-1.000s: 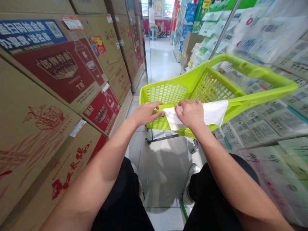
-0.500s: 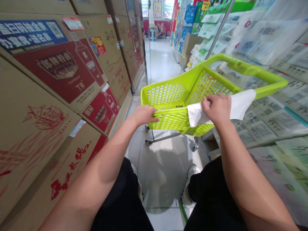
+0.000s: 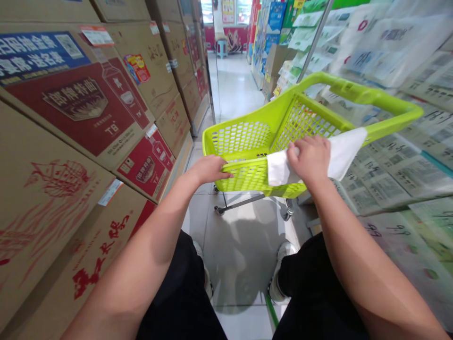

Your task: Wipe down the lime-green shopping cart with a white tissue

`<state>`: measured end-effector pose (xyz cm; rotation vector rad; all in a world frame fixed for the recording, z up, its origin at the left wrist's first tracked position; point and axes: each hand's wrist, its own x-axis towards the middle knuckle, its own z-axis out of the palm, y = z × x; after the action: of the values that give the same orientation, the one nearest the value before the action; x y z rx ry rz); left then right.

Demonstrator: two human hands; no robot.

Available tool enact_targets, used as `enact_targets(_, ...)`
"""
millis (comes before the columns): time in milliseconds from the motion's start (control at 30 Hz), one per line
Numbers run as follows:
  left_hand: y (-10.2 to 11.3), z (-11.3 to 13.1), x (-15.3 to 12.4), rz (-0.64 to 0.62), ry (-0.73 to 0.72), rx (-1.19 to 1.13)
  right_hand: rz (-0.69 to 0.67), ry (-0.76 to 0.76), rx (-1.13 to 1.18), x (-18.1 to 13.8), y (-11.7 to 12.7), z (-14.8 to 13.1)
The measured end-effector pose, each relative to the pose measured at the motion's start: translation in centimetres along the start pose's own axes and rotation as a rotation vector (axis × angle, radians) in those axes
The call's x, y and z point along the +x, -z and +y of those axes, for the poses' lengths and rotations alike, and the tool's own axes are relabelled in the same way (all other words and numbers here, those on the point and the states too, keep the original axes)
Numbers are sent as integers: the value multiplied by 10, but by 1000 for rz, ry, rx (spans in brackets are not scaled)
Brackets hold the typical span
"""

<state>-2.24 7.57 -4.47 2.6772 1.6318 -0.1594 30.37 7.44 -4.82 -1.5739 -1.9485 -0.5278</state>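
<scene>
With our left grip [image 3: 212, 169] we are grasping the near rim of a green shopping cart [image 3: 247, 165], the thumb showing outside while the other fingers are partly hiding over the inner side. Our right grip [image 3: 309, 158], to the right along that rim, is clasping a white cloth [image 3: 344, 151]. The cloth is draping over the rim and spreading to both sides of this grip, which is covering its middle, so we are not seeing how the fingers are bunching it. Below the grips, a wheel [image 3: 219, 210] is showing, while the basket is hiding part of the frame. Left of the left grip, cardboard boxes [image 3: 106, 101] are running out of view. Right of the right grip, wrapped packs [image 3: 385, 158] are blurring, much of their print being hard to read. Far beyond both grips, a person [image 3: 218, 21] is appearing small and indistinct.
</scene>
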Motion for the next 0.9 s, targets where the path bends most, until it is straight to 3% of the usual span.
enact_targets(100, -4, 6, 0, 30, 9, 25, 83, -44, -22, 0, 1, 14)
enact_targets(267, -9, 12, -1, 52, 23, 15, -144, 241, 11, -20, -3, -37)
enact_targets(333, -7, 8, -1, 19, 7, -18, -200, 301, 43, -22, -4, -43)
enact_targets(600, 0, 0, -1, -42, -10, -45, -234, 290, 198, 0, 11, 35)
enact_targets(900, -6, 0, 0, 1, -22, -21, -280, 325, 149, -4, -1, -6)
